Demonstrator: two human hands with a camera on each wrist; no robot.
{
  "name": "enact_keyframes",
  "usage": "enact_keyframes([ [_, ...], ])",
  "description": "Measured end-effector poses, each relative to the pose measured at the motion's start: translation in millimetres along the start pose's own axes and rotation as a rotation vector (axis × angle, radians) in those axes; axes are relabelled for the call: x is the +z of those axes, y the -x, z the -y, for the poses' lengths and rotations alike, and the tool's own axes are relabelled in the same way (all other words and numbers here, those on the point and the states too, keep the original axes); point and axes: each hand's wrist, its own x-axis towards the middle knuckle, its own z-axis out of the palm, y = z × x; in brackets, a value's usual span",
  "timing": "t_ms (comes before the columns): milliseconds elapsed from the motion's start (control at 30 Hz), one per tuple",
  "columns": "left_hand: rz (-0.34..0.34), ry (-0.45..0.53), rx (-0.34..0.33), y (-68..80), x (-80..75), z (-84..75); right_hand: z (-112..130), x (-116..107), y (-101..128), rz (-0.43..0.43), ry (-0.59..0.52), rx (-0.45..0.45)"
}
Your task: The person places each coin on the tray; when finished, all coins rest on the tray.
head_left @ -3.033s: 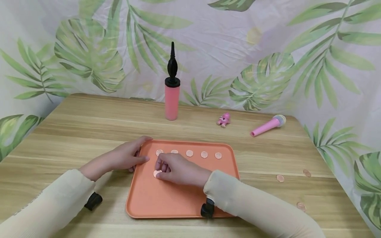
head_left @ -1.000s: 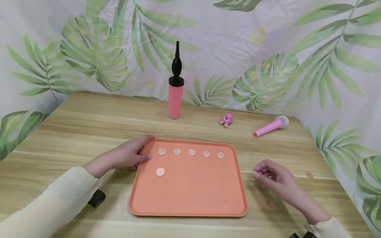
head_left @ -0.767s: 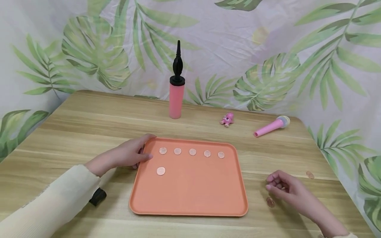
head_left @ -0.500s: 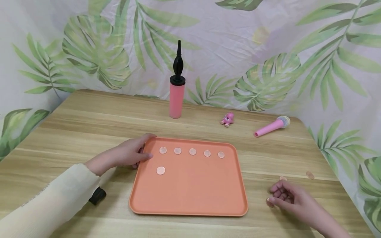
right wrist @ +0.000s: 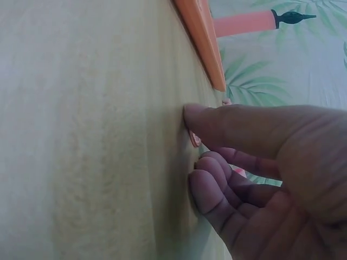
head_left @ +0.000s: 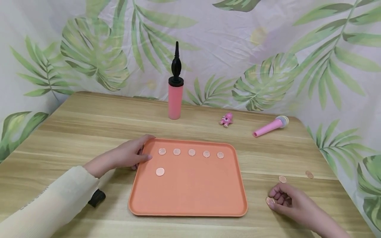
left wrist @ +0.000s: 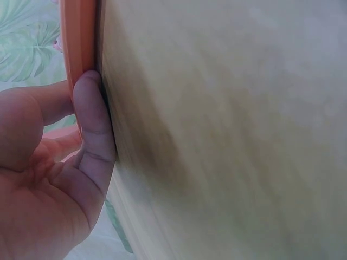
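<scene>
My left hand (head_left: 128,153) grips the upper left corner of an orange tray (head_left: 196,195), thumb over the rim and the other fingers against its outer side. In the left wrist view a finger (left wrist: 92,108) presses along the tray's edge (left wrist: 81,38). Right of the tray, my right hand (head_left: 293,203) pinches a copper-coloured coin (head_left: 270,200) between thumb and forefinger, low at the tabletop; its other fingers are curled. The coin (right wrist: 194,138) shows under the thumb in the right wrist view. On the tray, several coins form a back row, and one coin (head_left: 160,172) lies in front at the left.
Two more coins lie on the table beyond my right hand: one coin (head_left: 282,179) close by, another coin (head_left: 309,174) farther right. Along the back stand a pink and black hand pump (head_left: 174,100), a small pink figure (head_left: 226,120) and a pink toy microphone (head_left: 269,127).
My right hand has let go of the front-left coin on the tray, moved right to the table and closed its fingertips on another coin. My left hand stays at the tray corner.
</scene>
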Motion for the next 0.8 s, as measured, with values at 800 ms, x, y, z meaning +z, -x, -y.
enact_keyframes([
  [800, 0.006, 0.009, 0.019, 0.9, -0.9, 0.7, 7.5, -0.8, -3.9, -0.008, -0.217, 0.096],
])
